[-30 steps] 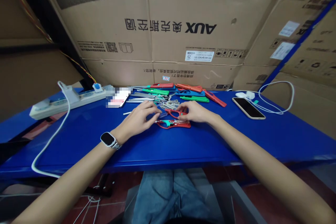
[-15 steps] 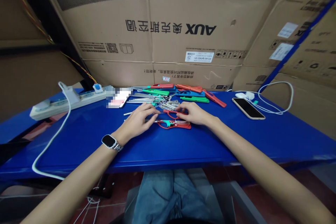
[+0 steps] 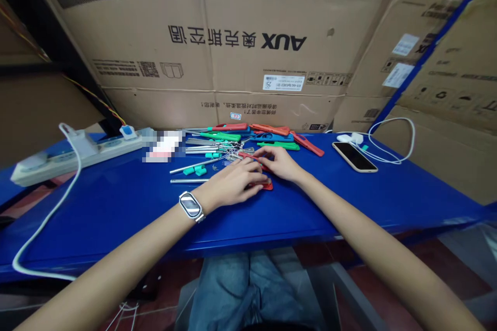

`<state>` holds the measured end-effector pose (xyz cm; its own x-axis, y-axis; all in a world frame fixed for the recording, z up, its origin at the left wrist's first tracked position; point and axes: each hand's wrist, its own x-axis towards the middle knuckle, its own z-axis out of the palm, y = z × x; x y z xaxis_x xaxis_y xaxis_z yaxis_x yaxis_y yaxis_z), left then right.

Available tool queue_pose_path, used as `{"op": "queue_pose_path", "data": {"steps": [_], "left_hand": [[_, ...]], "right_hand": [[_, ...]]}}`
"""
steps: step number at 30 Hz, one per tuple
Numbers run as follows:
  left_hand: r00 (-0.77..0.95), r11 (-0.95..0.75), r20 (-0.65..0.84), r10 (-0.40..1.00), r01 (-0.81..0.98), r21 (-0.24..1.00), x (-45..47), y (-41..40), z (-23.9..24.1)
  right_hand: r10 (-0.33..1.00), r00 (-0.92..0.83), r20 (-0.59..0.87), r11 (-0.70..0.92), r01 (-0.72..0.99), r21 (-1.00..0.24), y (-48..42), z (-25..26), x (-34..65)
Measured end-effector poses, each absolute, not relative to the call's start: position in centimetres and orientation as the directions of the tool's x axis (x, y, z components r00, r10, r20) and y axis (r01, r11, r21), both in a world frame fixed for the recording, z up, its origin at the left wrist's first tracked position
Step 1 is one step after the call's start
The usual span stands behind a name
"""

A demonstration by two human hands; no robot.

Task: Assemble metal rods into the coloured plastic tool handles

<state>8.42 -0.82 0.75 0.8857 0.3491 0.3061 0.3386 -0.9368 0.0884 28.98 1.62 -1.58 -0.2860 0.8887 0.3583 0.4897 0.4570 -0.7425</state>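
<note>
My left hand lies over a long-nosed lighter on the table, fingers and thumb closed around its red handle. The lighter's metal tube sticks out to the left of that hand. Just beyond, my right hand pinches a red lighter handle shell, partly covered by my fingers. Small turquoise parts and another metal tube lie to the left of my hands. Thin silver parts are heaped behind my left hand.
Behind my hands are red, green and blue lighter handles and several metal tubes. A phone and white cable lie right; a power strip stands left. A cardboard wall closes the back.
My left hand has moved right, from beside the upper red shell onto the lower lighter's handle. My right hand stays at the upper shell, which now appears tilted. The view has shifted slightly.
</note>
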Motion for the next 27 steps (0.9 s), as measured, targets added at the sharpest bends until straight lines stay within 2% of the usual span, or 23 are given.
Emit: {"op": "queue_pose_path", "data": {"steps": [6, 12, 16, 18, 22, 24, 27], "left_hand": [[0.890, -0.917, 0.246, 0.383, 0.399, -0.015, 9.0, -1.1, -0.2], [0.881, -0.903, 0.260, 0.395, 0.425, -0.067, 9.0, -1.3, -0.8], [0.867, -0.921, 0.342, 0.362, 0.389, -0.010, 8.5, -1.5, -0.9], [0.827, -0.932, 0.444, 0.345, 0.359, 0.056, 7.8, -1.4, -0.4], [0.598, -0.904, 0.701, 0.389, 0.395, 0.164, 5.5, -0.8, 1.2], [0.583, -0.885, 0.708, 0.397, 0.448, 0.127, 4.2, -0.2, 1.5], [0.695, -0.901, 0.624, 0.357, 0.433, 0.033, 2.7, 0.5, 1.3]], "right_hand": [[0.897, -0.238, 0.373, 0.438, 0.358, -0.825, 2.1, -1.7, 29.5], [0.891, -0.231, 0.390, 0.448, 0.309, -0.839, 2.1, -1.9, 28.7], [0.897, -0.239, 0.371, 0.428, 0.267, -0.863, 2.1, -1.8, 28.8], [0.901, -0.240, 0.360, 0.414, 0.237, -0.879, 1.9, -1.6, 28.9], [0.902, -0.271, 0.337, 0.399, 0.222, -0.890, 1.3, -1.1, 28.8], [0.897, -0.317, 0.308, 0.391, 0.243, -0.888, 0.9, -0.8, 28.2], [0.878, -0.396, 0.270, 0.392, 0.268, -0.880, 0.4, -0.4, 27.1]]}}
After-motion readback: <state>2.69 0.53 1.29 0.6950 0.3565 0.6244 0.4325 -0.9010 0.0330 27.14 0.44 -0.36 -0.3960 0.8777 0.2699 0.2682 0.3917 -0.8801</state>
